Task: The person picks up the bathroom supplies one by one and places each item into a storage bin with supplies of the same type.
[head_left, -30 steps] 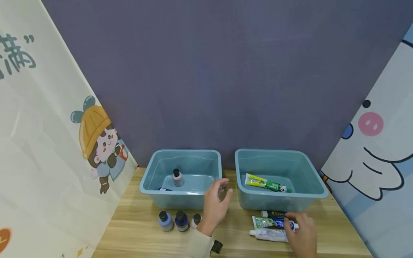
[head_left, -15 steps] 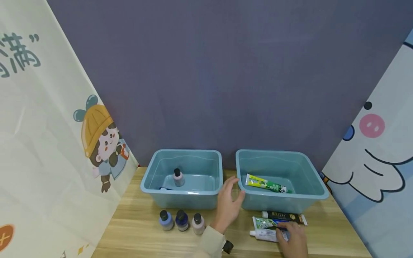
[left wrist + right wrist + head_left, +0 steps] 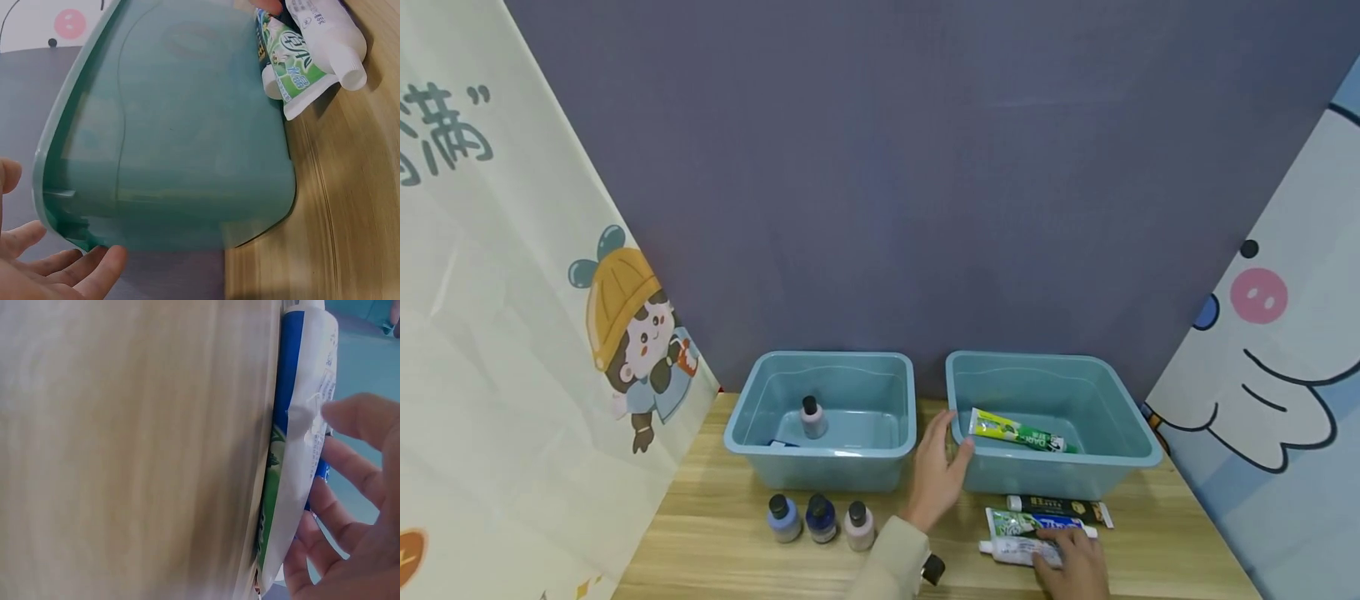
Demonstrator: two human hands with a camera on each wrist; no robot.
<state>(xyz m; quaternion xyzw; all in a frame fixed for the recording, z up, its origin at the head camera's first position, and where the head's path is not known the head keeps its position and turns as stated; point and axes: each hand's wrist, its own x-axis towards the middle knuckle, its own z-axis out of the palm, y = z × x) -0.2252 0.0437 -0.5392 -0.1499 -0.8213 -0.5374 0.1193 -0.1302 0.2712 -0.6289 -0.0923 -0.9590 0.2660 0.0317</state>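
Over the right end of the white toothpaste tube [image 3: 1018,550], my right hand [image 3: 1075,567] pinches it with the thumb and fingers on opposite sides. The right wrist view shows the white tube [image 3: 306,425] lying on the table with the thumb against it. Just behind lie a green-and-blue toothpaste tube [image 3: 1022,522] and a black toothpaste tube [image 3: 1056,507]. My left hand [image 3: 936,479] has its fingers extended at the near left corner of the right blue bin [image 3: 1037,475]. In the left wrist view, the fingertips [image 3: 112,259] are right at the bin's rim.
Inside the right bin lies a green-and-yellow toothpaste tube [image 3: 1018,432]. The left blue bin [image 3: 827,475] holds a pink bottle [image 3: 813,419] and a mostly hidden dark blue item. In front stand light blue [image 3: 785,521], dark blue [image 3: 822,521] and pink [image 3: 859,529] black-capped bottles.
My left hand has moved right, from beside the left bin to the right bin's corner. My right hand has come off the rear tubes, down and left to the white tube.
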